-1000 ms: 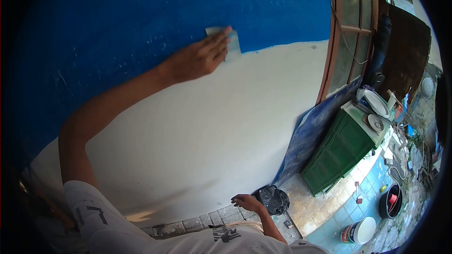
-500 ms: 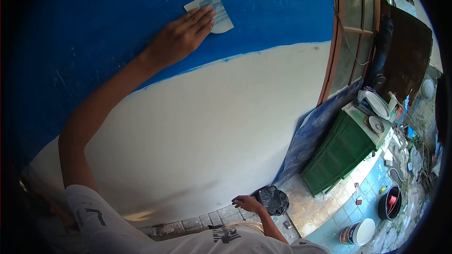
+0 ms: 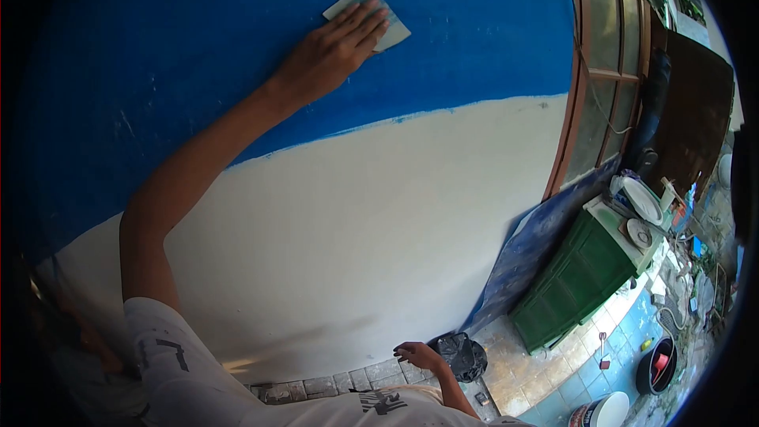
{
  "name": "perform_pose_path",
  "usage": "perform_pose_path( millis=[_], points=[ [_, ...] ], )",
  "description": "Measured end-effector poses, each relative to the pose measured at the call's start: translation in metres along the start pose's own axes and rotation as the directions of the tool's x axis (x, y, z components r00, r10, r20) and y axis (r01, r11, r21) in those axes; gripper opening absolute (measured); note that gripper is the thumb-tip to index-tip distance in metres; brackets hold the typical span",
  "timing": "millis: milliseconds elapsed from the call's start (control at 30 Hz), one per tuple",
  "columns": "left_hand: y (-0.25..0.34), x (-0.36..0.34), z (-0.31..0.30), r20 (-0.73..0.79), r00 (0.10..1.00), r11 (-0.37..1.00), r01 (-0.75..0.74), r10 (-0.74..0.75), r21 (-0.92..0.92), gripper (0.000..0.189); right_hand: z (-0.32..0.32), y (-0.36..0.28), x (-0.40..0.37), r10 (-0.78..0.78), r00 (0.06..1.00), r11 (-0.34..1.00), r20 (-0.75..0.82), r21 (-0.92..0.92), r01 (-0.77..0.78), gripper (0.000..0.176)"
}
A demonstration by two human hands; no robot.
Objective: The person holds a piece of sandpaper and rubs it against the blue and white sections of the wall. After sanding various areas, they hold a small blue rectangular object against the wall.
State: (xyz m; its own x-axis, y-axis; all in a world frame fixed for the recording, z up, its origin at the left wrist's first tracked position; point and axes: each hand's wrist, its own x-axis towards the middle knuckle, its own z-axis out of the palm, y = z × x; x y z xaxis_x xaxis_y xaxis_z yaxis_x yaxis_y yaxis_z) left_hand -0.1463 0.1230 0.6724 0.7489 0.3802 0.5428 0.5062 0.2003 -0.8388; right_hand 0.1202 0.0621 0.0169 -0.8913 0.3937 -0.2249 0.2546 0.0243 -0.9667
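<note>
High on the blue-painted part of the wall [image 3: 237,24], my left hand [image 3: 336,47] presses a pale, folded sheet like sandpaper [image 3: 393,32] flat against the surface, fingers together over it. Faint bluish print shows on the sheet; my thumb is hidden. Below the blue paint, the wall is white [image 3: 356,213], with an uneven boundary between the two colours. My right hand [image 3: 417,355] hangs low near the foot of the wall, its fingers slightly apart and nothing visible in it, beside a black plastic bag [image 3: 462,356].
A brown-framed window [image 3: 605,71] is at the right. Below it stands a green cabinet [image 3: 573,285] with dishes on top. On the tiled floor are a black tub [image 3: 656,366] with a red item, a white paint bucket [image 3: 609,411] and scattered clutter.
My left hand and the sheet have shifted slightly right in view, and the sheet looks more tilted. The whole scene has moved a little right and down. My right hand has barely moved.
</note>
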Motion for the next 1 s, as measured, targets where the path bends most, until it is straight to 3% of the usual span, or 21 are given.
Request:
perform_pose_path(
  millis=[67,200,267,300,367,467,567,600,667,700,767,867,1000],
  points=[
    [-0.013,-0.007,-0.005,0.017,0.995,0.994,-0.099,0.100,-0.047,0.045,0.002,-0.005,-0.002,0.052,0.999,0.998,0.014,0.040,-0.052,0.034],
    [-0.059,-0.037,-0.029,-0.003,1.000,0.999,-0.017,0.017,-0.049,0.043,0.000,-0.001,-0.009,0.068,0.998,0.994,-0.002,0.090,-0.067,0.035],
    [-0.073,-0.056,-0.049,-0.047,0.970,0.971,0.239,-0.240,-0.024,0.043,0.003,0.004,-0.014,0.053,0.999,0.996,0.000,0.072,-0.053,0.034],
    [-0.066,-0.065,-0.054,-0.030,0.971,0.971,0.238,-0.238,-0.004,0.043,0.003,0.007,-0.014,0.054,0.998,0.997,-0.018,0.063,-0.053,0.034],
    [-0.038,-0.086,-0.059,0.089,0.996,0.996,-0.008,0.016,-0.090,0.045,-0.001,0.007,-0.013,0.080,0.996,0.994,-0.034,0.077,-0.077,0.033],
    [-0.059,-0.099,-0.079,0.111,0.981,0.987,0.162,-0.160,-0.009,0.046,0.000,0.007,-0.010,0.057,0.998,0.998,0.040,0.024,-0.058,0.032],
    [-0.067,-0.115,-0.087,0.082,0.970,0.973,0.222,-0.227,0.068,0.045,0.004,0.001,-0.003,0.041,0.995,0.999,0.092,0.004,-0.042,0.030],
    [-0.063,-0.118,-0.088,0.086,0.969,0.972,0.225,-0.230,0.066,0.045,0.005,-0.005,-0.005,0.036,0.994,0.999,0.105,-0.022,-0.034,0.030],
    [-0.052,-0.128,-0.093,0.186,0.981,0.990,0.081,-0.058,-0.119,0.045,0.006,-0.008,-0.003,0.039,0.993,0.999,0.115,-0.027,-0.036,0.031],
    [-0.060,-0.134,-0.098,0.193,0.979,0.990,0.093,-0.070,-0.110,0.045,0.006,-0.009,-0.005,0.064,0.991,0.998,0.119,-0.031,-0.061,0.031],
    [-0.084,-0.143,-0.107,0.068,0.940,0.941,0.337,-0.334,-0.037,0.056,0.007,-0.003,-0.007,0.068,0.989,0.998,0.135,-0.017,-0.067,0.032],
    [-0.064,-0.153,-0.106,0.141,0.969,0.978,0.207,-0.201,-0.030,0.054,0.008,0.011,-0.006,0.051,0.990,0.999,0.131,-0.010,-0.050,0.033],
    [-0.076,-0.164,-0.113,0.129,0.969,0.977,0.212,-0.212,0.008,0.053,0.010,0.019,-0.006,0.067,0.988,0.998,0.142,-0.029,-0.064,0.034]
  ],
)
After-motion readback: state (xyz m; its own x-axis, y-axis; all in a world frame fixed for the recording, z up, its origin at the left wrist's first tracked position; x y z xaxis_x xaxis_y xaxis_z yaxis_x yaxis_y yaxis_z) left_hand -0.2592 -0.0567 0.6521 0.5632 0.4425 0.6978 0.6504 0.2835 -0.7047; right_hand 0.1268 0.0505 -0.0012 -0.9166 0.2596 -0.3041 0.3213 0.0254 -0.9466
